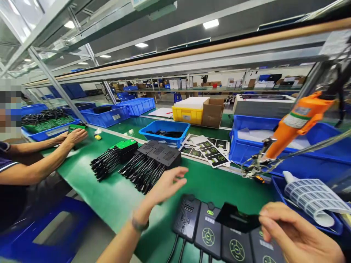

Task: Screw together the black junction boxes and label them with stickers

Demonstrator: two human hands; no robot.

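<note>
My right hand [293,228] pinches a thin black sticker [236,218] by its edge, above a row of black controller boxes. The leftmost controller box [186,217] has a bare face with a digit display and no ring of buttons. Beside it, another controller box [207,230] carries a face label with a green logo and round button marks; more such boxes lie to the right, partly covered by the sticker and my hand. My left hand [170,184] is empty, its fingers apart, over the green table near a group of black vented boxes [160,153] with cables.
Printed label sheets [211,151] lie behind, beside a blue tray of black parts [164,126]. An orange screwdriver [297,118] hangs at right above a blue bin [241,146]. A co-worker's hands [75,137] work at left. A curled clear sheet [315,197] lies at right.
</note>
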